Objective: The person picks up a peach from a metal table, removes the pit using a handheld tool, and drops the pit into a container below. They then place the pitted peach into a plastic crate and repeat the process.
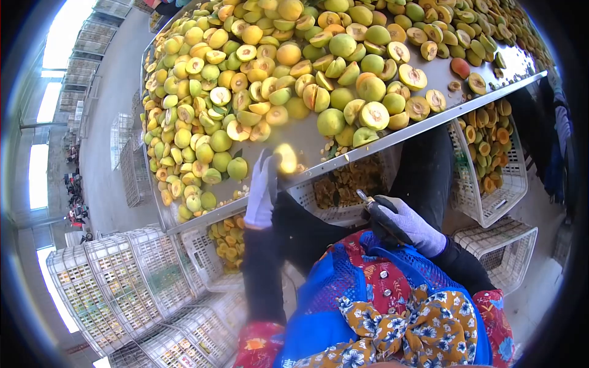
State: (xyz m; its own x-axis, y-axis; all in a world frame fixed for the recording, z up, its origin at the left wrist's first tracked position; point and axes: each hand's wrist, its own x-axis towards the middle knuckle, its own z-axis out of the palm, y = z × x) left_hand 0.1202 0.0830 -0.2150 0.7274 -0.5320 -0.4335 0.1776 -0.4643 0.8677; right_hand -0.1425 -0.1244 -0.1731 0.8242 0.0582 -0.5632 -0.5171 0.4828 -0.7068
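Observation:
My left hand point(262, 190), in a pale lilac glove with a dark palm, is at the near edge of the metal table. Its fingers are closed on a yellow apricot point(286, 158), blurred and bright. In front of my lap, my right hand point(402, 224), gloved alike, is wrapped round a small hand tool point(363, 195) whose metal tip points up and left; its handle is mostly hidden. Beyond both hands lies a heap of green and yellow apricots point(245, 73), many cut in half with the pit or hollow showing.
The metal table's rim point(423, 126) crosses in front of me. Under it stand a crate of brown scraps point(350, 184) and a crate of apricot halves point(227, 242). Another filled crate point(485, 153) is at the right, above a white crate point(500, 248). Stacked crates point(123, 276) stand at the left.

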